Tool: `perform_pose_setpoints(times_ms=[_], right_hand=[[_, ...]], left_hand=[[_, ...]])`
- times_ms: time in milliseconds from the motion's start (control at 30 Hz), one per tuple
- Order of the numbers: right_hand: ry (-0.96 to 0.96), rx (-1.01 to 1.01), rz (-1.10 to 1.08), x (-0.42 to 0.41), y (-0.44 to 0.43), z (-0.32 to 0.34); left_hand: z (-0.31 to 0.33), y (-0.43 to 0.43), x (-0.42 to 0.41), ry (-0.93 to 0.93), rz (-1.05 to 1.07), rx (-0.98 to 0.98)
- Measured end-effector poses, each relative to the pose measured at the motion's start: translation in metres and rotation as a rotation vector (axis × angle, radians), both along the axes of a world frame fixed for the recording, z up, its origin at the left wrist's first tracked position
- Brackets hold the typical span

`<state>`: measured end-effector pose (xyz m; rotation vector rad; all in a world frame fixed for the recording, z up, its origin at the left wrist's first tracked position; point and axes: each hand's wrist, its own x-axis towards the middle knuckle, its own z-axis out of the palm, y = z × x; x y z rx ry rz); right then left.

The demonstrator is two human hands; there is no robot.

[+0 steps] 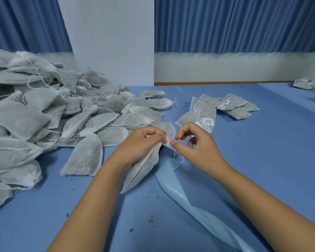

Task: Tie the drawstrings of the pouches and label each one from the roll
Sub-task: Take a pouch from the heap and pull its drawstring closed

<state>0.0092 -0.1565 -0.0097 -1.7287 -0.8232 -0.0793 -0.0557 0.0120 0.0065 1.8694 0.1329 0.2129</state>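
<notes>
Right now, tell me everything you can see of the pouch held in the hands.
The pouch is a flat, pale grey-white sack of thin non-woven-looking fabric, dark filling showing faintly through. It hangs tilted, neck up; whether its lower corner touches the blue table is unclear. The left hand grips its gathered neck; the right hand pinches the thin white drawstring there. No label shows on it.

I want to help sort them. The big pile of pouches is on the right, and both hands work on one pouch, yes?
No. The head view shows the big pile of pouches on the left, not the right. The left hand grips one pouch and the right hand pinches its drawstring.
</notes>
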Motion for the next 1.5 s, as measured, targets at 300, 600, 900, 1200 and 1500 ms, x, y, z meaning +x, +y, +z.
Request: perform_pose_setpoints(times_ms=[300, 600, 900, 1200, 1500], right_hand=[[-0.042, -0.127, 0.001, 0.002, 0.003, -0.004], [0.222, -0.135, 0.14, 0.002, -0.001, 0.006], [0.19, -0.024, 0.08, 0.0, 0.002, 0.001], [0.117, 0.057, 0.089, 0.0, 0.001, 0.001], [0.171, 0.096, 0.082, -0.003, 0.0, 0.003]], left_hand=[[-0.001, -0.001, 0.001, 0.004, 0.0, 0.068], [0.001, 0.002, -0.001, -0.029, 0.036, 0.166], [0.004, -0.002, -0.004, 0.007, -0.081, 0.046], [0.006, -0.002, -0.005, 0.008, -0.086, -0.047], [0.004, 0.0, -0.004, 0.016, -0.069, -0.078]])
